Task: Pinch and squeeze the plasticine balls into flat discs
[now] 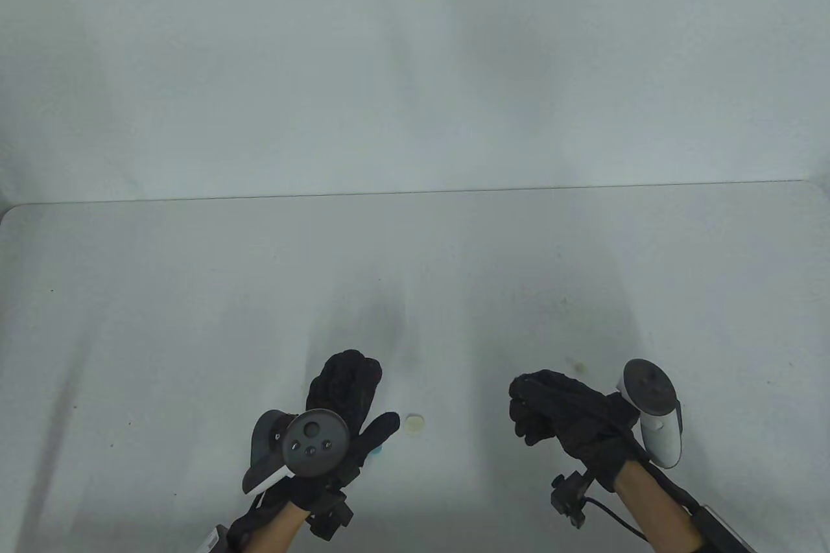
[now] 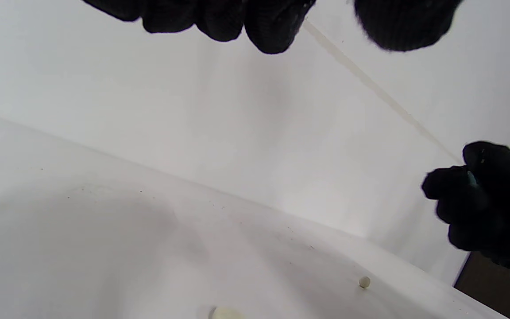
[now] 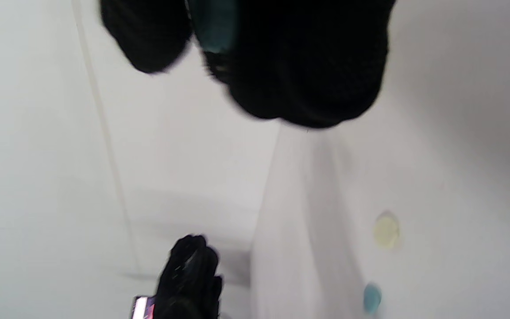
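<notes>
My left hand [image 1: 371, 395] hovers low over the table with fingers spread, holding nothing; its fingertips [image 2: 272, 31] hang in at the top of the left wrist view. A flat cream disc [image 1: 414, 424] lies just right of its thumb and also shows in the right wrist view [image 3: 386, 229]. A blue disc [image 1: 378, 451] peeks out beside the thumb and is plain in the right wrist view [image 3: 372, 297]. My right hand [image 1: 528, 413] is curled and grips a teal plasticine piece [image 3: 213, 26] between thumb and fingers. A small cream ball [image 2: 364, 282] sits farther back.
The white table [image 1: 194, 319] runs to a back edge against a white wall [image 1: 415, 60]. The small cream ball shows only faintly in the table view [image 1: 574, 365], beyond my right hand. My left hand also shows in the right wrist view [image 3: 191, 274].
</notes>
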`<state>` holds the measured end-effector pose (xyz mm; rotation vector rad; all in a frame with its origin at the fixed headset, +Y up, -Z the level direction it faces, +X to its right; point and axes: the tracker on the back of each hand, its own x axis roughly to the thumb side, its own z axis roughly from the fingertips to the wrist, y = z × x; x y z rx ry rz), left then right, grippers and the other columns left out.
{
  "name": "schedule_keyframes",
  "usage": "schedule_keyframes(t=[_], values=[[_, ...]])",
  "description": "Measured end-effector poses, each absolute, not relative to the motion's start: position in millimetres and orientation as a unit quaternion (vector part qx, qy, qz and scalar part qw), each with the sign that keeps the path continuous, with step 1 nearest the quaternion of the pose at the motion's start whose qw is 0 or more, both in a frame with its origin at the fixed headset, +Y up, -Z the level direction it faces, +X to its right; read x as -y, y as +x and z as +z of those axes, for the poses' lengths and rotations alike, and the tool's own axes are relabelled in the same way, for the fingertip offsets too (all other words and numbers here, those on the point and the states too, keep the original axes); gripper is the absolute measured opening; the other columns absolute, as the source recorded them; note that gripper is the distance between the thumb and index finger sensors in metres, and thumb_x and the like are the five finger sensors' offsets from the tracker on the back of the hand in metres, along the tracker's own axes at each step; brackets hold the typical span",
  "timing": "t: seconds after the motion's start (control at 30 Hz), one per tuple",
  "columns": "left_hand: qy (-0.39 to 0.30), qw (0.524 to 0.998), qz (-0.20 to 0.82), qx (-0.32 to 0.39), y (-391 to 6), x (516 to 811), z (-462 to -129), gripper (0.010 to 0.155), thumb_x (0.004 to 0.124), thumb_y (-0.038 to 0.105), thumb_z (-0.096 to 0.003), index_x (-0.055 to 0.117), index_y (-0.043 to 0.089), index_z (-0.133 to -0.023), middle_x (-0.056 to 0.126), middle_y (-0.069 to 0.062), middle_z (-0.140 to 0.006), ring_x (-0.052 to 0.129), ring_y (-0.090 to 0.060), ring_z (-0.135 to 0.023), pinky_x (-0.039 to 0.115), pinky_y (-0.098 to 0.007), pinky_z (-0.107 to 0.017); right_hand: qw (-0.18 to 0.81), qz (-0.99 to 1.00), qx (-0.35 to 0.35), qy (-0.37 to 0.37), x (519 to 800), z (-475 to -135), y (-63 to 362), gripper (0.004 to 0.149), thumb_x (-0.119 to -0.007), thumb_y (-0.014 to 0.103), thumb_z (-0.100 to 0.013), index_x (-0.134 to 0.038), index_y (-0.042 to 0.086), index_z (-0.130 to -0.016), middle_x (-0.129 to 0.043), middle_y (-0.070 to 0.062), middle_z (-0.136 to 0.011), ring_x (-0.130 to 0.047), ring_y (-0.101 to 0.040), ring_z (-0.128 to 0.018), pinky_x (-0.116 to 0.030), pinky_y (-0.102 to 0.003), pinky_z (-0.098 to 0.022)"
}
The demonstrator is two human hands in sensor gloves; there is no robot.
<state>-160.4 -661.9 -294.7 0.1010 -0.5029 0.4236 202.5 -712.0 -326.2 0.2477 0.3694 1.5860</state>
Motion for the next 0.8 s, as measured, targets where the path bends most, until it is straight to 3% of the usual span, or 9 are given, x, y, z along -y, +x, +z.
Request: schedule_keyframes(t=[0.07, 0.17, 0.33, 0.6, 0.73, 0.8], values=[[0.051, 0.945, 0.209, 0.247, -161, 662, -295, 0.079, 0.064, 0.05, -0.0541, 0.045, 0.001, -0.114, 0.037, -0.032, -0.115, 0.041, -0.059, -0.104, 0.043, -0.066, -0.071, 0.696, 0.676, -0.204, 0.132, 717, -327, 201, 0.081, -0.059, 0.061, -0.058, -0.057, -0.004, -0.107, -0.074, -0.029, -0.098, -0.086, -0.046, -0.076, -0.084, -0.045, -0.056], [0.049, 0.945, 0.209, 0.245, -161, 662, -295, 0.079, 0.064, 0.05, -0.0542, 0.045, 0.002, -0.114, 0.037, -0.032, -0.115, 0.04, -0.059, -0.104, 0.043, -0.066, -0.071, 0.691, 0.685, -0.196, 0.117, 719, -327, 200, 0.084, -0.059, 0.065, -0.056, -0.062, -0.004, -0.104, -0.079, -0.028, -0.094, -0.09, -0.044, -0.073, -0.087, -0.043, -0.053], [0.048, 0.946, 0.208, 0.246, -161, 663, -295, 0.079, 0.064, 0.05, -0.0542, 0.045, 0.002, -0.114, 0.037, -0.032, -0.114, 0.04, -0.059, -0.104, 0.043, -0.066, -0.071, 0.675, 0.715, -0.158, 0.086, 714, -326, 204, 0.06, -0.071, 0.054, -0.056, -0.079, 0.005, -0.089, -0.097, -0.014, -0.069, -0.105, -0.024, -0.048, -0.096, -0.026, -0.032], [0.05, 0.946, 0.206, 0.246, -161, 663, -295, 0.079, 0.064, 0.05, -0.0541, 0.045, 0.001, -0.114, 0.037, -0.032, -0.115, 0.041, -0.059, -0.104, 0.043, -0.066, -0.071, 0.681, 0.719, -0.127, 0.055, 708, -326, 207, 0.041, -0.076, 0.04, -0.056, -0.09, 0.006, -0.076, -0.103, -0.01, -0.054, -0.107, -0.018, -0.034, -0.097, -0.022, -0.02], [0.047, 0.946, 0.206, 0.247, -160, 664, -295, 0.079, 0.064, 0.05, -0.0541, 0.045, 0.001, -0.114, 0.037, -0.032, -0.115, 0.041, -0.059, -0.104, 0.043, -0.066, -0.071, 0.667, 0.734, -0.112, 0.051, 708, -324, 207, 0.041, -0.075, 0.042, -0.056, -0.089, 0.01, -0.077, -0.103, -0.008, -0.057, -0.107, -0.018, -0.038, -0.097, -0.022, -0.023], [0.049, 0.946, 0.205, 0.247, -161, 664, -295, 0.079, 0.064, 0.05, -0.0542, 0.045, 0.001, -0.114, 0.037, -0.032, -0.115, 0.041, -0.059, -0.104, 0.043, -0.066, -0.072, 0.674, 0.723, -0.134, 0.071, 710, -325, 208, 0.049, -0.068, 0.049, -0.058, -0.082, 0.012, -0.088, -0.099, -0.01, -0.075, -0.104, -0.028, -0.057, -0.094, -0.029, -0.033]])
